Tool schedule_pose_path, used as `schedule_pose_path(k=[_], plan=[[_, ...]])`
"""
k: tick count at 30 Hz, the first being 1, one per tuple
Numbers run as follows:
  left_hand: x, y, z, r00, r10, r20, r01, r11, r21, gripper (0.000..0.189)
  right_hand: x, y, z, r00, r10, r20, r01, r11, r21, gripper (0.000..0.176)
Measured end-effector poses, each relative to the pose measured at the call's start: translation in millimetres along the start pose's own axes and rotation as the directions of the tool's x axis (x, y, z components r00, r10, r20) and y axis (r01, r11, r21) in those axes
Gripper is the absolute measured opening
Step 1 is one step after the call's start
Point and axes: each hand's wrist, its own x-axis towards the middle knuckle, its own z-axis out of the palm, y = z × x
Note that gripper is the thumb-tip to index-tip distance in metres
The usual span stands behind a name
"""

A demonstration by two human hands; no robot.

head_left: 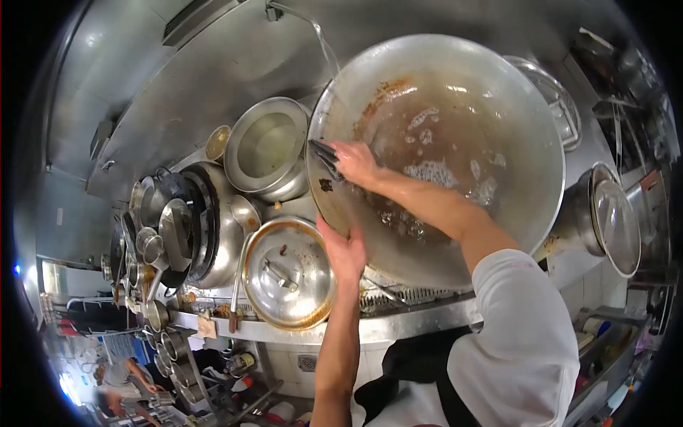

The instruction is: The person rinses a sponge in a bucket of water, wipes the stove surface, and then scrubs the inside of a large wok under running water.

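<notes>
As seen from the head view, a large wok [537,185] is set on the steel bench [405,327], with brownish, foamy liquid [452,146] pooled in it. A black item [324,151] is gripped by the closed fingers of the right hand [353,162] and held against the inner wall near the left rim; its type can't be told. Outer wall is touched by the left hand [345,252], just below; how far its fingers are closed can't be told. A dark scrap [326,185] is seen on the inner wall, between the hands. Water [325,48] is fed in from above. Just left of the wok, a liquid-filled pot [239,146] is placed; a round lid [288,285] is laid near the left hand, ladle [245,211] beside it.
</notes>
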Motion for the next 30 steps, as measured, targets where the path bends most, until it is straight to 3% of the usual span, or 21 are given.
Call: schedule_pose_path(k=[2, 3, 5, 7, 8, 10, 11, 12, 13, 14, 16, 17, 18, 20, 21, 22, 23, 24, 26, 29, 30], plan=[[-1.9, -2.5, -3.1, 1.000, -0.001, 0.013, 0.002, 0.996, -0.084, 0.078, 47.2, 44.1, -6.0, 0.903, 0.226, 0.366, -0.015, 0.867, -0.497, 0.026], [-1.8, -4.5, 1.5, 1.000, -0.004, -0.002, 0.003, 0.998, -0.059, 0.078, 63.1, 56.2, -0.6, 0.902, 0.213, 0.376, 0.000, 0.870, -0.492, 0.026], [-2.3, -1.9, -7.4, 1.000, -0.016, -0.008, 0.016, 1.000, -0.006, 0.078, 74.4, 69.9, 23.4, 0.946, 0.318, 0.066, -0.249, 0.839, -0.484, 0.021], [-3.2, 13.5, -1.9, 0.999, -0.033, -0.001, 0.033, 0.997, -0.073, 0.078, 75.1, 76.9, 32.2, 0.887, 0.394, -0.239, -0.461, 0.773, -0.437, 0.019], [-2.0, 16.4, 3.5, 1.000, -0.014, 0.000, 0.014, 0.995, -0.095, 0.078, 47.4, 47.1, 37.1, 0.965, 0.216, -0.150, -0.261, 0.864, -0.431, 0.018], [-2.6, 13.3, 1.8, 0.999, -0.034, -0.028, 0.030, 0.992, -0.126, 0.076, 38.0, 50.7, 25.4, 0.970, -0.201, -0.135, 0.155, 0.945, -0.288, 0.016], [-3.3, 13.1, 1.4, 0.999, -0.026, -0.032, 0.022, 0.992, -0.124, 0.074, 50.7, 58.3, 10.8, 0.971, -0.199, -0.132, 0.155, 0.947, -0.282, 0.016], [-1.5, 9.7, -2.7, 0.999, -0.035, -0.028, 0.032, 0.994, -0.109, 0.074, 78.9, 67.9, -8.8, 0.993, 0.104, -0.063, -0.119, 0.933, -0.340, 0.015], [4.7, 7.8, 1.8, 1.000, -0.006, -0.021, 0.003, 0.994, -0.113, 0.073, 109.2, 81.7, -21.1, 0.924, 0.382, -0.002, -0.347, 0.837, -0.424, 0.015], [1.3, 4.7, 0.4, 1.000, 0.017, 0.002, -0.017, 0.994, -0.105, 0.073, 107.0, 138.1, 2.4, 0.918, 0.397, 0.006, -0.357, 0.832, -0.424, 0.015], [-4.9, 6.4, -3.2, 1.000, -0.007, -0.005, 0.007, 0.996, -0.089, 0.073, 73.9, 183.8, 82.8, 0.889, 0.424, -0.174, -0.449, 0.881, -0.146, 0.017], [0.2, 11.3, 2.4, 1.000, -0.016, -0.026, 0.013, 0.995, -0.097, 0.072, 58.6, 69.2, 27.1, 0.968, 0.250, -0.023, -0.236, 0.872, -0.429, 0.018], [5.8, 12.5, 3.0, 1.000, 0.000, -0.030, -0.003, 0.995, -0.103, 0.072, 39.0, 41.6, 13.6, 0.968, -0.225, -0.109, 0.184, 0.936, -0.300, 0.022], [0.7, 7.2, 1.8, 1.000, -0.009, -0.023, 0.006, 0.991, -0.135, 0.072, 60.8, 71.6, -0.5, 0.982, -0.083, 0.168, 0.151, 0.882, -0.446, 0.024], [-2.4, -1.2, -1.9, 0.999, -0.023, -0.023, 0.020, 0.993, -0.119, 0.072, 98.1, 55.1, -37.4, 0.919, 0.200, 0.340, 0.029, 0.826, -0.563, 0.023], [1.8, -10.1, 4.0, 1.000, -0.016, -0.026, 0.012, 0.986, -0.164, 0.071, 108.1, 136.3, -13.4, 0.998, -0.067, -0.001, 0.050, 0.768, -0.638, 0.024], [1.8, -15.7, 5.7, 1.000, -0.013, -0.021, 0.009, 0.979, -0.203, 0.071, 131.4, 109.9, -37.1, 0.938, 0.203, -0.282, -0.318, 0.829, -0.460, 0.030], [-1.1, -11.5, 3.3, 0.999, -0.022, -0.025, 0.017, 0.981, -0.195, 0.071, 144.5, 118.8, -50.3, 0.925, 0.152, -0.349, -0.288, 0.879, -0.380, 0.039], [-5.5, 4.9, 3.3, 0.996, -0.068, -0.053, 0.056, 0.977, -0.205, 0.069, 170.9, 108.4, -81.0, 0.967, 0.182, -0.178, -0.249, 0.822, -0.512, 0.041], [-10.2, 1.5, 9.8, 0.991, -0.075, -0.115, 0.045, 0.969, -0.243, 0.067, 189.9, 114.6, -90.2, 0.970, 0.240, -0.048, -0.223, 0.789, -0.572, 0.043], [-14.7, 1.9, 10.7, 0.990, -0.071, -0.118, 0.037, 0.961, -0.275, 0.067, 183.8, 113.7, -78.6, 0.959, 0.269, 0.085, -0.184, 0.824, -0.536, 0.042]])
